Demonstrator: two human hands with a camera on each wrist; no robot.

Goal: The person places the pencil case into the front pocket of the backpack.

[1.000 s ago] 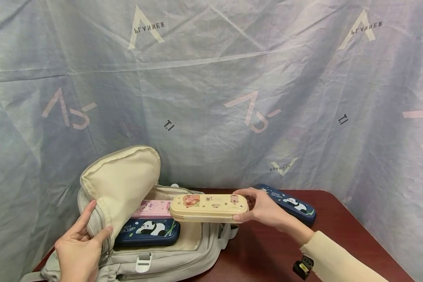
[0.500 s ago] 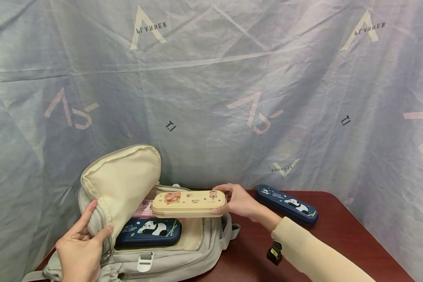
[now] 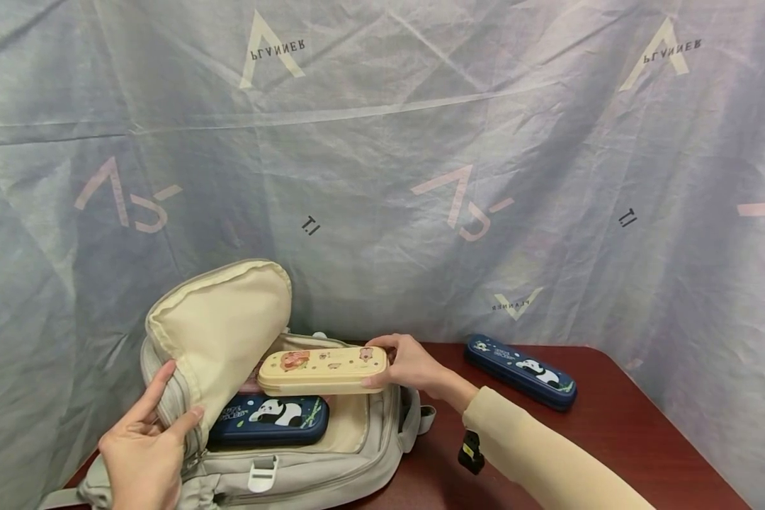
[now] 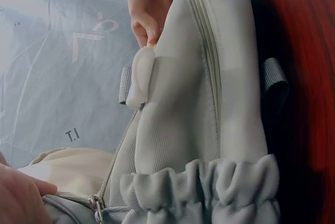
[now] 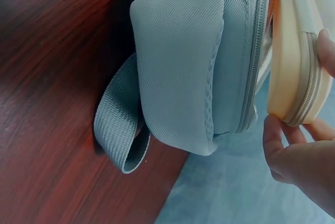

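Note:
My right hand [image 3: 408, 367] grips the right end of a pale yellow zippered pencil case [image 3: 331, 370], held level over the open mouth of a grey backpack [image 3: 331, 471]. In the right wrist view the yellow case [image 5: 287, 51] shows its zip side, fingers at its end. My left hand [image 3: 145, 439] pinches the edge of the backpack's raised cream-lined flap [image 3: 223, 319]. Inside the bag lies a navy panda pencil case [image 3: 274, 419]. Behind it a pink pencil case [image 3: 251, 383] is mostly covered by the yellow one and the flap.
Another navy panda pencil case [image 3: 521, 372] lies on the dark red table [image 3: 484, 443], right of the bag. A grey printed curtain [image 3: 370, 177] hangs behind the table. A strap loop [image 5: 123, 119] sticks out from the backpack's side onto the table.
My right hand has carried the yellow pencil case leftward, further over the backpack, covering more of the pink case. The left hand still holds the flap in the same place.

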